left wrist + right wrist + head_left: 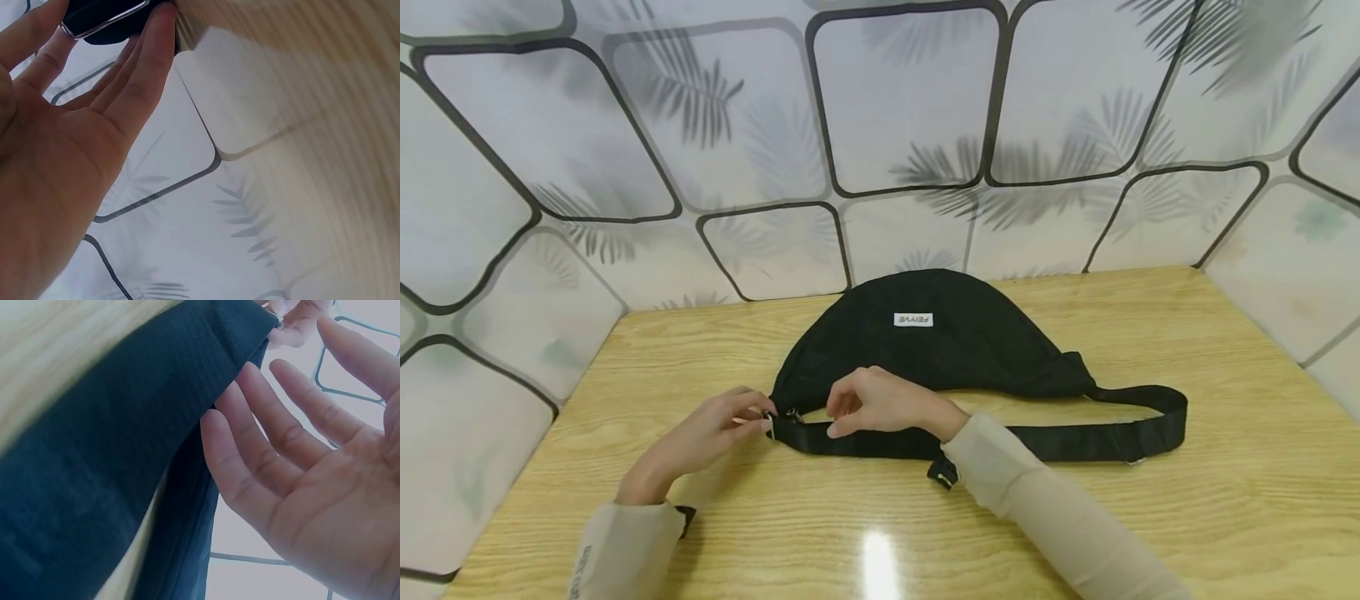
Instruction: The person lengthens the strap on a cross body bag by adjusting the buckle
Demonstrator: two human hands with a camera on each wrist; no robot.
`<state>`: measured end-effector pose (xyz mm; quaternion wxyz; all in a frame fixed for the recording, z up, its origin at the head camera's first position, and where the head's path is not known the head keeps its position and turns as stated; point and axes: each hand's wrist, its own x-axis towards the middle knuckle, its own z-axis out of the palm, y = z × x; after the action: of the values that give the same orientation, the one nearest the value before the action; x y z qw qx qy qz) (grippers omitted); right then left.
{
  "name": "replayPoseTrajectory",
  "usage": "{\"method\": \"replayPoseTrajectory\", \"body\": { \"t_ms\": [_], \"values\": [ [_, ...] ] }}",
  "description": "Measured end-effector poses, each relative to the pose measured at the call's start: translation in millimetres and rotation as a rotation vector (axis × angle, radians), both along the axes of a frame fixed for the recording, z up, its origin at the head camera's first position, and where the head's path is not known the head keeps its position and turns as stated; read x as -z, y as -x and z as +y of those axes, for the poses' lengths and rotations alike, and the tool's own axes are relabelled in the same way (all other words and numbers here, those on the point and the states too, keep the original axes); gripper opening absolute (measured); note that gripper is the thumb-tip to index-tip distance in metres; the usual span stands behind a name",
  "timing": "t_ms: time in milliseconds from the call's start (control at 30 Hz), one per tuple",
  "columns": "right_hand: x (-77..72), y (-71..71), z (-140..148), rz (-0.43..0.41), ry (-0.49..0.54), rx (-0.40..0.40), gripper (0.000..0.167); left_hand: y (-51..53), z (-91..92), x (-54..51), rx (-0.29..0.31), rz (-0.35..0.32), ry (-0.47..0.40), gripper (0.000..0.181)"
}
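A black waist bag (925, 358) with a small white label lies on the wooden table, its strap (1060, 442) looping along the near side. At the bag's left end the left hand (700, 437) pinches the strap by a metal ring; the left wrist view shows that hand (81, 125) with thumb and fingers at the metal-edged strap end (106, 19). The right hand (883, 404) is over the strap's left part, fingers loosely bent. In the right wrist view the right hand (312, 462) has its fingers relaxed beside the black strap (125, 425), holding nothing; whether the fingertips touch it, I cannot tell.
A black buckle (942, 473) sticks out from the strap's near side, close to the right sleeve. Patterned cloth (910, 108) stands behind the wooden table (820, 533) and at both sides. A small black piece (686, 518) shows beside the left cuff.
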<state>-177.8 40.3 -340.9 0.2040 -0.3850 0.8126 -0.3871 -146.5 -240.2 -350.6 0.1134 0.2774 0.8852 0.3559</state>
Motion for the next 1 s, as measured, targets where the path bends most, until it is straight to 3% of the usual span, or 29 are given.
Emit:
{"method": "replayPoseTrajectory", "body": {
  "t_ms": [167,367,533,667,833,1000],
  "values": [
    [2.0,1.8,-1.4,-0.002,0.004,0.003,0.018,-0.7,4.3,0.4,-0.056,-0.019,-0.03,0.008],
    [5.0,2.7,-5.5,0.0,0.009,0.013,0.017,0.5,9.1,1.4,-0.07,-0.017,-0.068,0.007],
    [7.7,3.7,-9.0,0.008,0.005,0.035,0.017,1.7,13.8,1.7,-0.025,-0.006,-0.082,0.016],
    [10.7,5.1,-13.7,0.017,0.007,0.084,0.015,3.6,18.9,3.4,0.017,0.068,-0.075,0.018],
    [15.1,8.4,-17.5,0.042,0.041,0.161,0.008,5.6,21.6,3.6,0.02,0.1,-0.098,0.021],
    [15.3,12.3,-17.3,0.054,0.078,0.194,0.01,5.7,21.7,2.8,0.012,0.106,-0.084,0.045]
  ]
}}
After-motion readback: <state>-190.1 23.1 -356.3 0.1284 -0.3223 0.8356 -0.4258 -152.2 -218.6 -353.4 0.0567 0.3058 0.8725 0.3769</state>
